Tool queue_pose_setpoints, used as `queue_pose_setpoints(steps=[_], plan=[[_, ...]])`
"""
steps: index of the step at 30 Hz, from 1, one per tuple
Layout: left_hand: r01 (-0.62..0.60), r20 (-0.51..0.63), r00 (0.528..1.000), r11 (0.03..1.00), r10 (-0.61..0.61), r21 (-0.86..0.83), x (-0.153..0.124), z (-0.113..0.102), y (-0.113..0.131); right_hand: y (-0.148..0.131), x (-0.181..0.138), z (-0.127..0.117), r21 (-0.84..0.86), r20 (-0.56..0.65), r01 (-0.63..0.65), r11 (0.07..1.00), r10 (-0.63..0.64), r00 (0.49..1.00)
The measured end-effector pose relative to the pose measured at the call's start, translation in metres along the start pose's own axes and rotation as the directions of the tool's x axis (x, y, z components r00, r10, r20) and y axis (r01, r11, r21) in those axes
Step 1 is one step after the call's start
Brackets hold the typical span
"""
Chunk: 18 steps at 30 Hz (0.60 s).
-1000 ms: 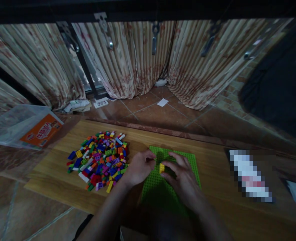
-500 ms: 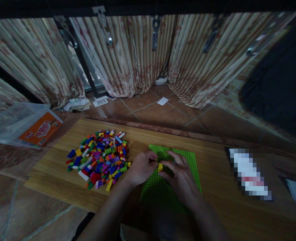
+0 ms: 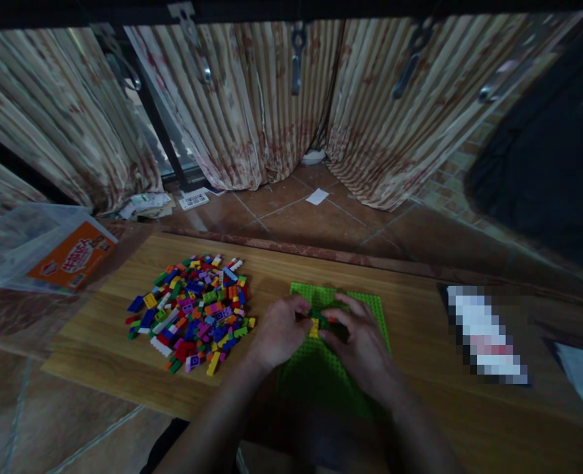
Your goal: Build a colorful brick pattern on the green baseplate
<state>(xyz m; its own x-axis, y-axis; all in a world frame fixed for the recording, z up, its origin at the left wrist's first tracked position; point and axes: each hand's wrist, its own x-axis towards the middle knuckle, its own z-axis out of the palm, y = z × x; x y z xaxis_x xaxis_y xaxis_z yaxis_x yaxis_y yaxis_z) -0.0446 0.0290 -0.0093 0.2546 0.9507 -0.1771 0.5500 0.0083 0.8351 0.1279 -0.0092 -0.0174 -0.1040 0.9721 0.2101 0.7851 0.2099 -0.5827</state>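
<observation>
From my remote seat, both hands meet over the green studded baseplate lying flat on the pale wood-grain board. The right hand pinches 1 small yellow plastic brick at its fingertips, just above the plate's left-centre, its long axis running near to far. The left hand curls its fingers together against the brick's left side; I cannot tell whether it grips. Left of them sits a loose heap of glossy multicoloured bricks.
</observation>
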Motion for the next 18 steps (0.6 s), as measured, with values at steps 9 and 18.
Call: queue_pose_setpoints(steps=[9,18], plan=[[0.033,-0.007,0.999,0.999,-0.033,0.018,0.000,0.003,0.005,-0.004,0.001,0.001,0.016,0.021,-0.017,1.000,0.016,1.000],[0.084,-0.027,0.996,0.994,-0.082,0.064,-0.002,0.001,0.016,-0.005,0.001,0.001,0.052,0.036,-0.066,0.996,0.065,0.997]])
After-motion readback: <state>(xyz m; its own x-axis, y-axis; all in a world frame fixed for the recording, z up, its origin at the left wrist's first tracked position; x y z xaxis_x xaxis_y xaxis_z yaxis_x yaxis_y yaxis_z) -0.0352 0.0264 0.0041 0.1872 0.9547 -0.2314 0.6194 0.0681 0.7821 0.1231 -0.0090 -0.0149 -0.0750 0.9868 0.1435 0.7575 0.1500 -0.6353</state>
